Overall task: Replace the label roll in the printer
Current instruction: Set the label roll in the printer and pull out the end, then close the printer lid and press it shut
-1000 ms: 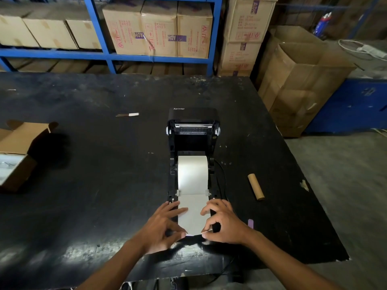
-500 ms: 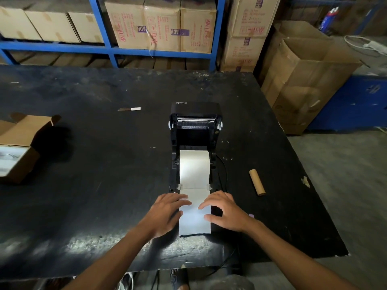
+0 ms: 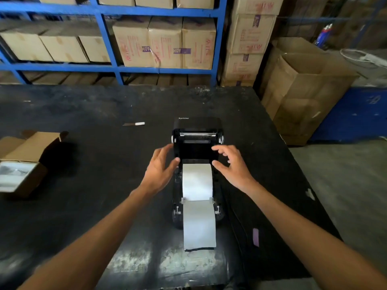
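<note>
The black label printer sits mid-table with its lid tipped back and open. A white label roll lies in its bay, and the label strip runs out over the front onto the table. My left hand hovers at the left side of the lid, fingers spread. My right hand hovers at the lid's right side, fingers apart too. Neither hand holds anything. The empty cardboard core is hidden behind my right arm.
An open cardboard box stands at the table's left edge. A small white strip lies behind the printer to the left. A purple scrap lies by the printer's cable. Large cartons stand on the floor to the right, past the black table.
Both hands let go of the label strip near the table's front and rose forward to either side of the open lid. The strip now lies flat on the table.
</note>
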